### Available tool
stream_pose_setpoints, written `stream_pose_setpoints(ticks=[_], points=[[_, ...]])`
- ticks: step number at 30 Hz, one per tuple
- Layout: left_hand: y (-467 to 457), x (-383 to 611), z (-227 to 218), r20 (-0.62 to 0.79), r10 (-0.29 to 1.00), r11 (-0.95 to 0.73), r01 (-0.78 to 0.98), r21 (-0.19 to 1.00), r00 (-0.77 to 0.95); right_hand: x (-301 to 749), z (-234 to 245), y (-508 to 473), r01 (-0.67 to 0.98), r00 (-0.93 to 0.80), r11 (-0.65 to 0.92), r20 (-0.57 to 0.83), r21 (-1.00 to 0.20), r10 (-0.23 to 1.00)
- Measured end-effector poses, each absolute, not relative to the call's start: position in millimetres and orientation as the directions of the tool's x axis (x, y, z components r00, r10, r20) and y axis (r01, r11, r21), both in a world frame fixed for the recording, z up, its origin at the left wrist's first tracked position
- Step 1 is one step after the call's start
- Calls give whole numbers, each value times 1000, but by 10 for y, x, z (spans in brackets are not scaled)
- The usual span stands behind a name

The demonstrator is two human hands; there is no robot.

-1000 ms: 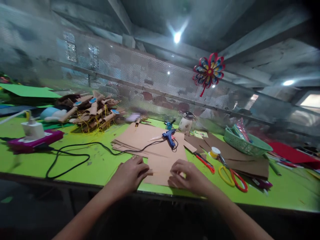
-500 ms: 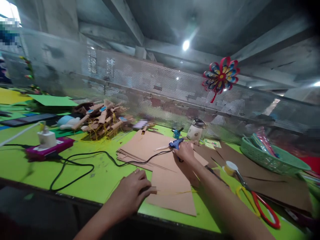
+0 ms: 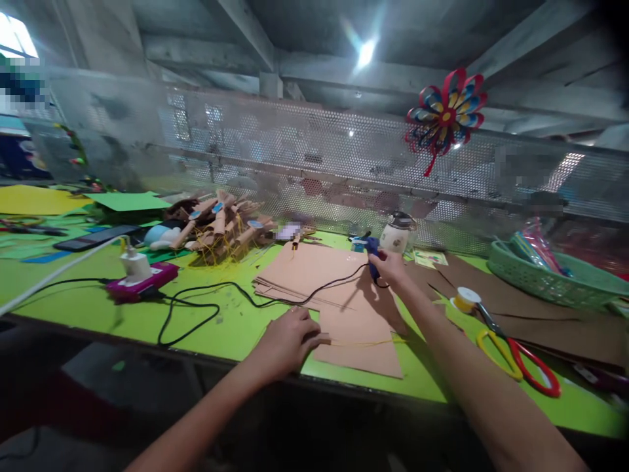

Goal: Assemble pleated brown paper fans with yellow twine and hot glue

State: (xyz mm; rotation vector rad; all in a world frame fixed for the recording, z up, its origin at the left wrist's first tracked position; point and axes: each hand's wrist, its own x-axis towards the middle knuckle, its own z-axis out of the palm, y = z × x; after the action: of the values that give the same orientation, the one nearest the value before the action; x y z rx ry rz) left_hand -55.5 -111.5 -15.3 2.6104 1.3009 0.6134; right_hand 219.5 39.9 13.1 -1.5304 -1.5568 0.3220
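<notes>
My right hand (image 3: 392,267) grips a blue hot glue gun (image 3: 374,250), lifted above a stack of brown paper sheets (image 3: 304,270). Its black cord (image 3: 268,304) runs left across the table. Near the front edge, my left hand (image 3: 289,337) is closed around a small brown paper roll (image 3: 322,339), most of it hidden by the fingers. From that roll a yellow thread (image 3: 366,343) stretches right over a single brown sheet (image 3: 361,362).
On the left stands a purple power strip (image 3: 164,274) with a white plug. Behind it is a pile of finished paper rolls (image 3: 221,229). A bottle (image 3: 397,231) stands at the back. To the right are a thread spool (image 3: 466,299), scissors (image 3: 533,367) and a green basket (image 3: 531,278).
The glue gun has turned from pointing left low over the sheets to a raised position near the bottle. My left hand still holds the roll. The view has shifted.
</notes>
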Motion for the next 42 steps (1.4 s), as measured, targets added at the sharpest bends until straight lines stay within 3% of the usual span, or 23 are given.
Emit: stream_pose_setpoints(ticks=[4,9,14,18,25,42], points=[[-1022,-581,33,200,763,-637,664,391,614,2336,140,353,381,187,313,405,-870,895],[-728,-531,415,73,733,-603,597,529,676,2473,231,159,96,153,397,408,-913,900],[-263,-370,492,-157,633,-385,484,785,758,2491,480,-169,-68,-123,384,390,-921,913],[-23,-328,276,-287,543,-25,357,934,789,2544,569,-425,120,-314,384,332,-915,890],[19,-377,91,-315,398,160,273,949,862,2758,395,-724,351,-509,409,196,-842,838],[-1,-356,63,-344,302,206,291,934,889,2691,292,-760,598,-506,370,23,-711,862]])
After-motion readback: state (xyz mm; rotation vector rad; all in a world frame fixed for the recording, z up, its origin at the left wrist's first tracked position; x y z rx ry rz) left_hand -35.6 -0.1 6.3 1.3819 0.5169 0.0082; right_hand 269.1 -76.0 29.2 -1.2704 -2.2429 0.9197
